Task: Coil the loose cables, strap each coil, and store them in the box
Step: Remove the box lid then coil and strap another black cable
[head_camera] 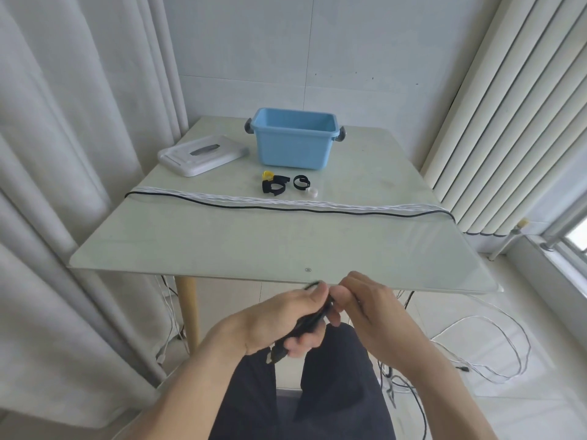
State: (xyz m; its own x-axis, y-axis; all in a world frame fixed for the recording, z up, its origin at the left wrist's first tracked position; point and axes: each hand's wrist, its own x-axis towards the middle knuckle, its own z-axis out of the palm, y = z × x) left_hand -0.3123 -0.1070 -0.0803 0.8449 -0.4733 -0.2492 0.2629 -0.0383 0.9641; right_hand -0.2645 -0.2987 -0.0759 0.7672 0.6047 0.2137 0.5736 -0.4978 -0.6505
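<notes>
My left hand [282, 319] grips a bundle of black cable [313, 320] below the table's near edge; the cable's plug [275, 355] sticks out under the palm. My right hand [365, 303] pinches the same black cable near its upper end. Several white cables [222, 197] and one black cable [286, 209] lie stretched across the table, hanging off both sides. The open blue box [293, 144] stands at the back. In front of it lie black straps [275, 185], a looped black strap [301, 181], a yellow strap [267, 175] and a white one [312, 193].
The box's white lid [203, 154] lies at the back left of the pale glass table [254, 242]. Loose white and black cables [476, 344] trail on the floor to the right. Curtains hang at left, blinds at right. My dark trousers show below.
</notes>
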